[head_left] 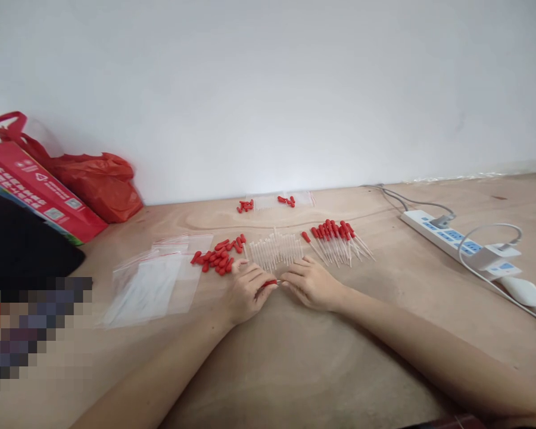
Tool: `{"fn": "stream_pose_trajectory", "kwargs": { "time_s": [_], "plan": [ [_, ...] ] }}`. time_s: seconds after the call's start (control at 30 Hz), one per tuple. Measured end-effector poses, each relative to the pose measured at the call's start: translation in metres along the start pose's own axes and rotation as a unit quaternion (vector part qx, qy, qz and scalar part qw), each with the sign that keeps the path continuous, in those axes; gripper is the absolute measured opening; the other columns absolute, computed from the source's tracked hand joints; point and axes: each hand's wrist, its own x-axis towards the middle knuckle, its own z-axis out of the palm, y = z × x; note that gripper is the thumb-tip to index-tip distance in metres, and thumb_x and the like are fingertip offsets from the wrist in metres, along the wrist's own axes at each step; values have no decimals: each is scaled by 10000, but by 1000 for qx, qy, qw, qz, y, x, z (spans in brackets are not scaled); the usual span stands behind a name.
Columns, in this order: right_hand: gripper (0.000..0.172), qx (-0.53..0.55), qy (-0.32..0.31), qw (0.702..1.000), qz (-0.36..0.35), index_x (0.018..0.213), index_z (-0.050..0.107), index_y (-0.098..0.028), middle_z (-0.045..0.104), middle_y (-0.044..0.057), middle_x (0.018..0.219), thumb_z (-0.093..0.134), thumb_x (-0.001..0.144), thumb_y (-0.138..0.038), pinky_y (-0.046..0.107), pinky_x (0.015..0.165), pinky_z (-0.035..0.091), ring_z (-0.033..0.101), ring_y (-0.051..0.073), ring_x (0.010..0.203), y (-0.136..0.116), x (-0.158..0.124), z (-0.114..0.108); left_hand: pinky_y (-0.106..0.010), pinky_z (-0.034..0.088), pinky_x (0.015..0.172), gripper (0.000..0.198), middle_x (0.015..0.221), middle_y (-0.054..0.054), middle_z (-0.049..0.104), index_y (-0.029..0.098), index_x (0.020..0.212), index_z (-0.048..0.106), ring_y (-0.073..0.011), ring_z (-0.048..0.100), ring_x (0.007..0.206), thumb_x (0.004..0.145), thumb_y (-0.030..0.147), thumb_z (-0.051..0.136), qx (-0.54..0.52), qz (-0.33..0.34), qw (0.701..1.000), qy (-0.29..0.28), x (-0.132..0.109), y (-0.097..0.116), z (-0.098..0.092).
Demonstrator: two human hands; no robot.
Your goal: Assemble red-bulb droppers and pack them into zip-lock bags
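My left hand (pixel 250 290) is closed on a red rubber bulb (pixel 269 283), which shows between thumb and fingers. Close beside it, my right hand (pixel 311 285) pinches a thin clear dropper tube, mostly hidden by the fingers, its end at the bulb. Just beyond both hands lies a row of clear dropper tubes (pixel 272 250). Loose red bulbs (pixel 217 259) are heaped left of that row. To the right, several droppers with red bulbs on them (pixel 335 238) lie fanned out, tips toward me.
Clear zip bags (pixel 156 280) lie flat at left. More bulbs and tubes rest on a plastic bag (pixel 265 201) near the wall. A white power strip (pixel 455 238) with plugs and cables is at right. Red bags (pixel 98 182) and a black item (pixel 22 250) stand at far left.
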Motion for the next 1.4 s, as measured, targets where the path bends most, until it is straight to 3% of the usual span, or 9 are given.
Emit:
{"fn": "stream_pose_trajectory", "kwargs": {
  "time_s": [0.13, 0.23, 0.33, 0.47, 0.73, 0.93, 1.17, 1.4],
  "plan": [
    [197, -54, -11, 998, 10, 862, 601, -160, 581, 43, 717, 416, 795, -167, 286, 629, 225, 470, 150, 670, 12, -1, -6, -372, 231, 868, 161, 846, -10, 654, 219, 901, 575, -175, 549, 835, 793, 318, 509, 51, -49, 997, 34, -1, -10, -1],
    [225, -72, 28, 985, 156, 930, 585, -168, 605, 50, 772, 400, 804, -192, 280, 655, 236, 505, 160, 727, 32, -3, -5, -389, 251, 852, 269, 963, -55, 628, 205, 989, 543, -223, 520, 930, 764, 352, 528, 110, -121, 984, 66, -2, -21, -2],
    [223, -111, 57, 931, 343, 937, 560, -165, 626, 58, 786, 391, 800, -218, 291, 678, 228, 529, 185, 775, 54, -3, -1, -399, 259, 841, 234, 974, -59, 620, 201, 947, 539, -237, 510, 944, 757, 337, 533, 143, -174, 971, 83, -2, -29, -1],
    [186, -134, 1, 888, 440, 856, 538, -167, 634, 55, 736, 386, 793, -255, 309, 695, 214, 545, 202, 766, 68, -2, 6, -406, 251, 848, 194, 961, -49, 620, 212, 904, 535, -236, 507, 948, 745, 322, 544, 155, -201, 964, 75, -2, -31, 0],
    [284, -129, -47, 878, 459, 818, 542, -167, 641, 84, 753, 372, 795, -393, 346, 733, 207, 558, 227, 772, 62, 8, 6, -413, 238, 846, 165, 944, -48, 619, 216, 864, 542, -243, 499, 943, 735, 319, 540, 167, -238, 955, 61, -2, -31, -2],
    [269, -127, -83, 867, 475, 880, 537, -147, 643, 95, 767, 374, 789, -341, 346, 731, 210, 567, 222, 764, 67, 13, 10, -415, 229, 848, 165, 952, -43, 611, 212, 862, 548, -242, 490, 954, 731, 313, 543, 168, -253, 951, 50, -1, -31, -2],
    [244, -155, -58, 867, 470, 864, 552, -133, 650, 109, 764, 385, 779, -289, 350, 713, 226, 573, 229, 741, 72, 13, 9, -431, 249, 817, 174, 948, -65, 603, 210, 867, 554, -256, 490, 934, 725, 311, 542, 186, -274, 942, 50, -2, -33, -4],
    [275, -101, -49, 885, 451, 770, 606, -170, 661, 82, 758, 404, 776, -357, 357, 750, 236, 580, 219, 764, 60, 18, 12, -441, 262, 804, 254, 960, -78, 553, 214, 873, 566, -279, 448, 943, 702, 400, 545, 209, -304, 928, 50, -2, -34, -5]
  ]
}}
